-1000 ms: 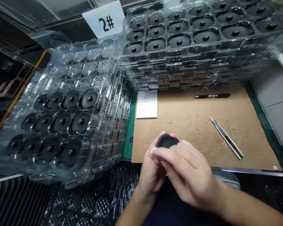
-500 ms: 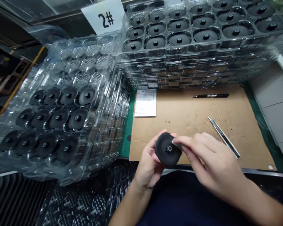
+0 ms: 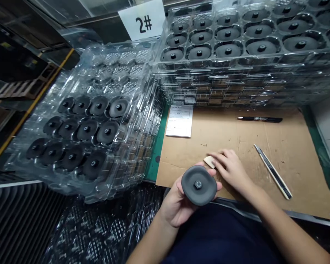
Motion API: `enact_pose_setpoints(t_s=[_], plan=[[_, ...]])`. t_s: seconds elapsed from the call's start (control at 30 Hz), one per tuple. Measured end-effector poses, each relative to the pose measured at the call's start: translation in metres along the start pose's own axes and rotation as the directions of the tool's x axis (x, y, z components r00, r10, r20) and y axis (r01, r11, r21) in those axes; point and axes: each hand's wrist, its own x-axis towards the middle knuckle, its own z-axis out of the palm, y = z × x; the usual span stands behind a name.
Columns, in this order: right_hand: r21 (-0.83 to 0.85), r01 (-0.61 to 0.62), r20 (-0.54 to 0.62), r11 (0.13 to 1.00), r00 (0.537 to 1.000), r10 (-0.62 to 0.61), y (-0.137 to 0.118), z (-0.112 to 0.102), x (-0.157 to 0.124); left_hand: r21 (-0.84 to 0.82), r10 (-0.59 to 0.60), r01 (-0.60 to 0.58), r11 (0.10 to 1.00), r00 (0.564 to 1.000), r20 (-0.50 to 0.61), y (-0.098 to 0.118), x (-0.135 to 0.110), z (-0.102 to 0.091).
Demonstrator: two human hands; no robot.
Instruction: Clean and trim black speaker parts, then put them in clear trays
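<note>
My left hand (image 3: pixel 178 205) holds a dark grey, rounded-square part (image 3: pixel 192 187) by its edges, face up, with a small hollow post at its middle. The fingers wrap beneath it and show at its right rim. Just beyond the part, my right hand (image 3: pixel 231 167) has its fingers on a small cream-coloured block (image 3: pixel 209 161) with a slanted edge, low over the cardboard (image 3: pixel 222 135). The block's right end is hidden by the fingertips.
A clear tray stack (image 3: pixel 137 135) with similar dark parts stands at left, another tray stack (image 3: pixel 236 71) at the back. On the cardboard lie a printed paper slip (image 3: pixel 179 121), a black pen (image 3: pixel 260 119) and a utility knife (image 3: pixel 273 172). A "2#" sign (image 3: pixel 143 22) stands behind.
My right hand has moved away from the part's face, out to the cardboard, and the cream block now shows. My left hand still holds the part, now turned more face up. The view has shifted left.
</note>
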Motion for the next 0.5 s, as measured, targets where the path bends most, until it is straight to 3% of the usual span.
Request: enact_pose_setpoints(t_s=[0.17, 0.4, 0.5], plan=[[0.009, -0.034, -0.134, 0.999, 0.99, 0.035, -0.004, 0.004, -0.017, -0.005, -0.008, 0.008, 1.0, 1.0, 0.007, 0.001, 0.001, 0.004], [0.115, -0.005, -0.047, 0.993, 0.999, 0.01, -0.015, -0.002, -0.028, -0.009, -0.031, 0.032, 0.999, 0.998, 0.048, 0.001, -0.001, 0.004], [0.128, -0.012, -0.021, 0.992, 1.0, 0.015, -0.015, -0.001, -0.031, 0.096, 0.014, -0.016, 0.995, 1.0, 0.016, -0.003, -0.001, 0.0]])
